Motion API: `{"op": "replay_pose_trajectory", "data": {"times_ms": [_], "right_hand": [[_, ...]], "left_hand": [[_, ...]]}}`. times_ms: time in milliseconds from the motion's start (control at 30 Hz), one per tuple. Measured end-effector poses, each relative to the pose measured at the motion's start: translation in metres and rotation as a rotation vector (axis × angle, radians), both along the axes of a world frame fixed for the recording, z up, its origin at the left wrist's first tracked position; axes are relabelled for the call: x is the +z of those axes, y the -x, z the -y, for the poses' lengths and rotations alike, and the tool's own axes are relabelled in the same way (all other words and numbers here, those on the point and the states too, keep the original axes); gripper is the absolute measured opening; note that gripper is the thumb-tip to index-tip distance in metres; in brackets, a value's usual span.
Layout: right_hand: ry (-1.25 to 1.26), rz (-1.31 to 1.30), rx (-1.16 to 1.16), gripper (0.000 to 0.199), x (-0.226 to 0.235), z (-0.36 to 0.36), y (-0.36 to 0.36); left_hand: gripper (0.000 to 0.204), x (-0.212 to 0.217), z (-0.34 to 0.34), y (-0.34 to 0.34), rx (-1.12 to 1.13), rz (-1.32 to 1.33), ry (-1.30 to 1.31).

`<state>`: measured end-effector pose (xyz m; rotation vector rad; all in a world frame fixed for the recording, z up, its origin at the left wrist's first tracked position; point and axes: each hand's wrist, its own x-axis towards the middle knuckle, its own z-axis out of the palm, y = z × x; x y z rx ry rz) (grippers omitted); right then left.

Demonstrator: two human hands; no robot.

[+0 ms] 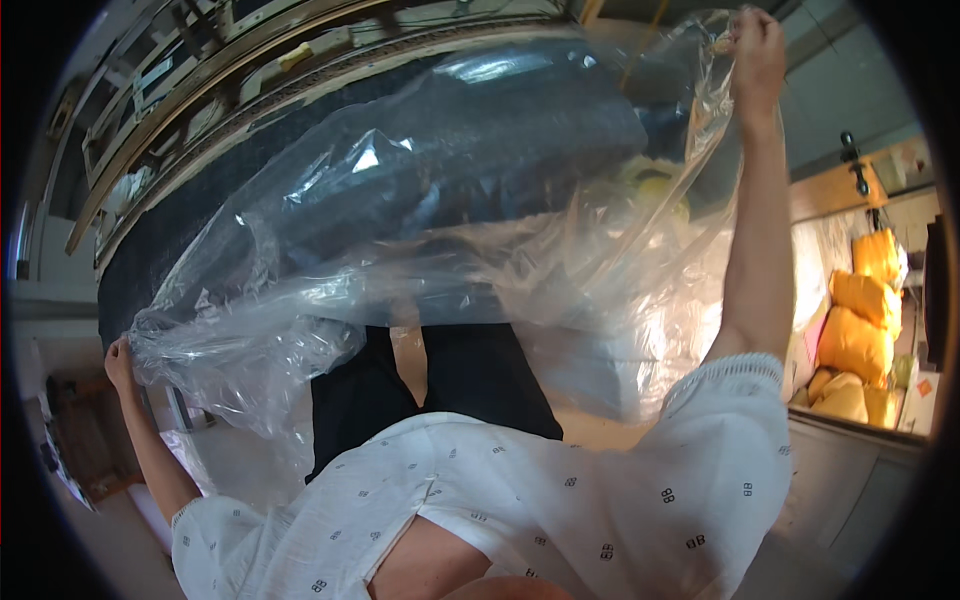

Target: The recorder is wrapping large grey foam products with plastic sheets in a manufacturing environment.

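A large clear plastic sheet [330,215] is stretched between my two hands, creased and shining where light hits it. My left hand [119,368] is closed on its lower left edge, low and far out to the left. Raised high at the upper right, my right hand [757,55] grips a bunched upper corner of it. Beneath and behind the film lies a long dark piece [128,262], seen mostly through the plastic; I cannot tell its material. The near part of the sheet hangs down in front of my legs.
Along the far side runs a wooden-edged frame or rack [150,150] with odds and ends on it. Yellow-orange sacks [858,340] are piled at the right, beyond an opening. A brown wooden piece of furniture [90,440] stands at the lower left.
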<state>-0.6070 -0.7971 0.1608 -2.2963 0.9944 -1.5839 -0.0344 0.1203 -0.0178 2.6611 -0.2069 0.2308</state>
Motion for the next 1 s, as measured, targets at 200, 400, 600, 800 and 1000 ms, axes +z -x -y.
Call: {"op": "replay_pose_trajectory", "data": {"times_ms": [200,400,600,800,1000], "right_hand": [[-0.228,-0.629,0.452,0.058,-0.138,-0.041,-0.052],[-0.36,-0.637,0.362,0.061,-0.135,-0.033,-0.094],[-0.359,-0.821,0.03,0.042,-0.155,0.059,-0.088],[0.371,-0.42,0.448,0.016,-0.07,-0.145,-0.172],[-0.044,-0.447,1.103,0.003,-0.073,-0.399,-0.204]], "left_hand": [[0.035,0.016,-0.062,-0.01,-0.014,-0.01,-0.114],[0.051,0.039,0.071,0.005,-0.028,-0.533,0.4],[0.022,0.019,0.201,0.014,0.042,0.557,0.202],[0.026,0.018,0.186,0.01,0.194,0.643,0.278],[0.028,0.022,0.191,0.014,0.204,0.547,0.43]]}}
